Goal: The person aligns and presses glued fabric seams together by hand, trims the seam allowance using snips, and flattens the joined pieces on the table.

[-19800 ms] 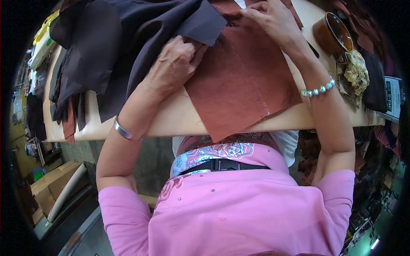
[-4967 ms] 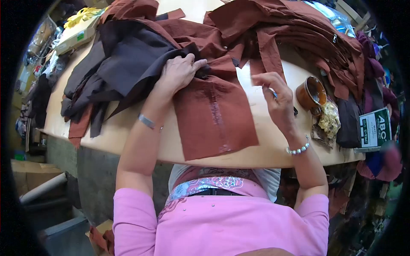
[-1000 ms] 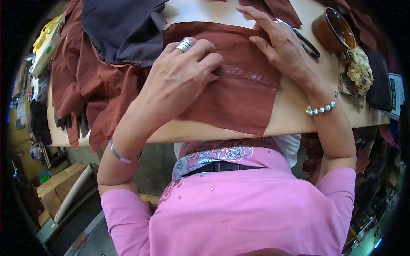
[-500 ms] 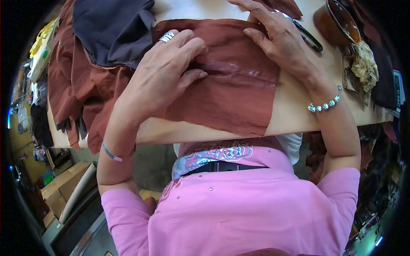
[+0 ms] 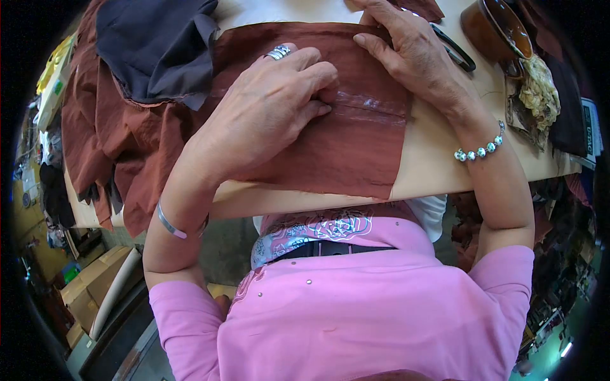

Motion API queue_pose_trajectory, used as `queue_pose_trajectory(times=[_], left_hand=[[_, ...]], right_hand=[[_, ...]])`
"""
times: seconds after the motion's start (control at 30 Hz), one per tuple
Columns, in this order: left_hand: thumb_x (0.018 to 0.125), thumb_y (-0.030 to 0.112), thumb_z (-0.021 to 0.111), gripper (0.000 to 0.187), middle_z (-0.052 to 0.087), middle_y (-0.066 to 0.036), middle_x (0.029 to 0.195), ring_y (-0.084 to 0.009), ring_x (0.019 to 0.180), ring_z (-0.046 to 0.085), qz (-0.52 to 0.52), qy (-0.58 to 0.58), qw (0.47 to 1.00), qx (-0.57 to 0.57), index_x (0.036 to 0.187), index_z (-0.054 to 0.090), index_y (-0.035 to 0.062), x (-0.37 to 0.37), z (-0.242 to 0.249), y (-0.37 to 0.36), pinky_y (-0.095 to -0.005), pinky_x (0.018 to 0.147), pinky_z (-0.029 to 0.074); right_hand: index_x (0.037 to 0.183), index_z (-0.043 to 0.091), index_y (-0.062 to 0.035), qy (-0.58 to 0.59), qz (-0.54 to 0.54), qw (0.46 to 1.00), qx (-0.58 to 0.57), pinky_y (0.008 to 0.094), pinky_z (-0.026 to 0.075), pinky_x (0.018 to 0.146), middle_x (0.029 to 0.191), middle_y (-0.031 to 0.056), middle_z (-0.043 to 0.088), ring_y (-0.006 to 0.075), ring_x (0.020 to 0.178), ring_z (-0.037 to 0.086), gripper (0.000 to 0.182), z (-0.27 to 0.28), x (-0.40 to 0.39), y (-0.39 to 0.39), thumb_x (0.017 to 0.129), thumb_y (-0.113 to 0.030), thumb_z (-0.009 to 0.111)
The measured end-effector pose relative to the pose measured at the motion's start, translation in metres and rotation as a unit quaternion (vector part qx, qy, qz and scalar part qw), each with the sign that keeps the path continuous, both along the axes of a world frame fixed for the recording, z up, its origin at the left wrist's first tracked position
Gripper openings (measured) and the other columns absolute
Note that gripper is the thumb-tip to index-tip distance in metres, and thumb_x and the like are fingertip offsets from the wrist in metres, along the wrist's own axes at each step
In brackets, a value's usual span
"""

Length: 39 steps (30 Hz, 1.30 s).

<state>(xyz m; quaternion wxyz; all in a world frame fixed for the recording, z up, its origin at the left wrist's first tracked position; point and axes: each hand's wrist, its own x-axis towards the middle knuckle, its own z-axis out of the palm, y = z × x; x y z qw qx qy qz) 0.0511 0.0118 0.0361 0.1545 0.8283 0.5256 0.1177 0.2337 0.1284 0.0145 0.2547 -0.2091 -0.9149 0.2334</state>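
Note:
A rust-brown cloth (image 5: 356,152) lies spread on the table, with a wet, shiny streak (image 5: 365,101) running across it along a crease. My left hand (image 5: 279,95), a ring on one finger, rests over the streak's left end. Its fingers are curled, thumb close to the forefinger; what lies between the tips is hidden. At the cloth's upper right corner is my right hand (image 5: 410,54), fingers stretched out and thumb apart, the thumb tip on the cloth. Beside it lies a dark-handled tool (image 5: 454,47), partly covered by the hand.
Dark grey cloth (image 5: 159,51) lies on bunched rust-brown cloth (image 5: 101,133) at the left. A brown glazed pot (image 5: 489,32) stands at the upper right, near a crumpled, crusted yellowish clump (image 5: 539,95). The table's front edge (image 5: 286,202) runs close to my body.
My left hand has slid rightward along the wet streak, and its thumb and forefinger have come closer together. My right hand stays at the corner. The whole view has shifted slightly.

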Motion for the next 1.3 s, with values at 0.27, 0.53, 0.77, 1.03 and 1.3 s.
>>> queue_pose_trajectory(times=[0.27,0.53,0.77,1.03,1.3], left_hand=[[0.079,0.012,0.063,0.024,0.052,-0.012,0.097,-0.0334,0.091,0.052,-0.007,-0.033,0.999,0.042,0.100,0.053,0.0047,0.016,-0.005,0.002,-0.0408,0.079,0.043],[0.077,0.010,0.064,0.020,0.052,-0.011,0.091,-0.0326,0.089,0.053,-0.003,-0.041,0.999,0.006,0.093,0.053,0.0041,0.018,-0.001,0.006,-0.0400,0.078,0.043],[0.076,0.009,0.064,0.017,0.050,-0.011,0.088,-0.0321,0.088,0.052,-0.012,-0.061,0.998,0.009,0.088,0.052,0.0046,0.017,-0.002,0.007,-0.0397,0.076,0.042],[0.077,0.006,0.061,0.014,0.050,-0.010,0.086,-0.0316,0.084,0.051,-0.054,-0.080,0.994,0.042,0.084,0.049,0.0043,0.020,-0.009,0.009,-0.0383,0.073,0.042],[0.078,0.008,0.062,0.016,0.056,-0.011,0.089,-0.0330,0.086,0.054,0.010,-0.020,0.992,0.126,0.088,0.051,0.0039,0.027,-0.014,-0.002,-0.0391,0.074,0.043]], right_hand=[[0.133,0.040,-0.0062,-0.006,-0.004,0.999,-0.043,0.0388,0.044,0.065,0.076,0.0151,0.057,0.0310,0.069,0.056,0.056,0.001,-0.001,0.002,0.080,0.000,0.060],[0.132,0.041,-0.0078,-0.002,-0.013,1.000,0.003,0.0396,0.043,0.071,0.077,0.0151,0.058,0.0320,0.073,0.056,0.055,-0.007,0.000,0.003,0.081,-0.002,0.060],[0.132,0.041,-0.0080,0.008,-0.008,1.000,-0.013,0.0395,0.044,0.069,0.078,0.0166,0.058,0.0330,0.072,0.057,0.056,-0.002,-0.001,0.002,0.080,-0.001,0.060],[0.133,0.041,-0.0075,0.021,-0.001,1.000,0.014,0.0397,0.044,0.068,0.078,0.0168,0.059,0.0339,0.072,0.057,0.057,-0.006,-0.001,0.004,0.079,0.000,0.060],[0.133,0.041,-0.0071,0.015,0.002,1.000,0.016,0.0386,0.044,0.070,0.081,0.0163,0.059,0.0326,0.076,0.058,0.057,-0.004,0.000,0.003,0.080,0.000,0.060]])
